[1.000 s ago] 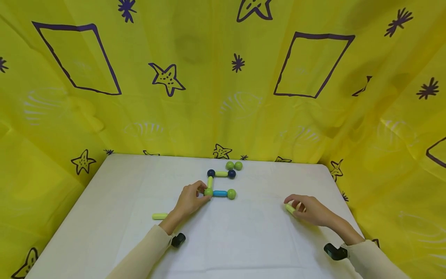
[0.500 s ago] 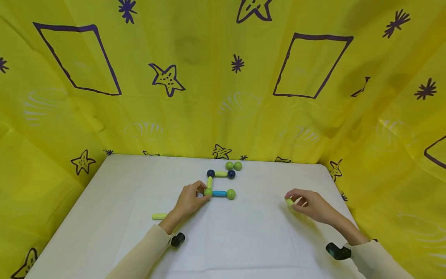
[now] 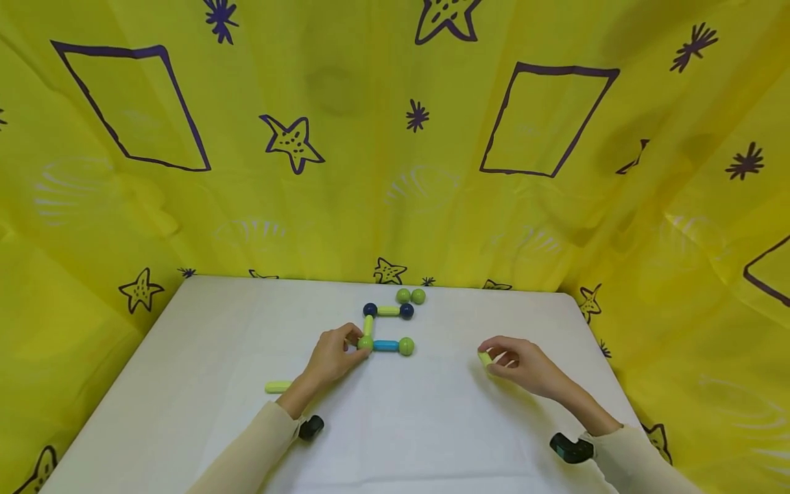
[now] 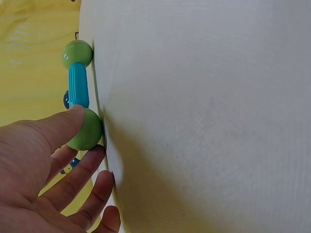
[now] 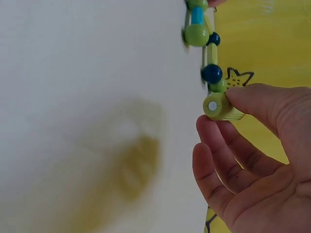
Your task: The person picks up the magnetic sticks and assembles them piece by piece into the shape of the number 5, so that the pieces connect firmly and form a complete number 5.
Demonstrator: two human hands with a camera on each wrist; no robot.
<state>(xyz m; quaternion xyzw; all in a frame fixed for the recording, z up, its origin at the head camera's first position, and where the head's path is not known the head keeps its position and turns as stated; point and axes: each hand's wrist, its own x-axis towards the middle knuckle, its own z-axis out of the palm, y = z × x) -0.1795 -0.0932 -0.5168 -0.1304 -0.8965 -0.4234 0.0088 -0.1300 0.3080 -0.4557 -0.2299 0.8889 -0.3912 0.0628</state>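
My left hand (image 3: 333, 355) pinches a green ball (image 4: 87, 131) between thumb and fingers at the near left corner of a joined figure on the table. From that ball a blue rod (image 3: 387, 346) runs right to another green ball (image 3: 406, 346). A light green rod (image 3: 368, 325) leads away to a dark blue ball (image 3: 370, 311), and a further light green rod (image 3: 388, 311) ends at a second dark blue ball (image 3: 407, 311). To the right, my right hand (image 3: 524, 365) pinches a loose light green rod (image 5: 221, 107), its round end with a silvery centre facing the wrist camera.
Two green balls (image 3: 411, 296) lie side by side behind the figure. Another light green rod (image 3: 278, 387) lies beside the left forearm, partly covered by it. The white-covered table (image 3: 420, 425) meets a yellow patterned curtain (image 3: 345, 206) at the back and sides.
My right hand has lifted slightly and moved left towards the figure with the light green rod. The left hand keeps its hold on the green ball; the view has shifted slightly.
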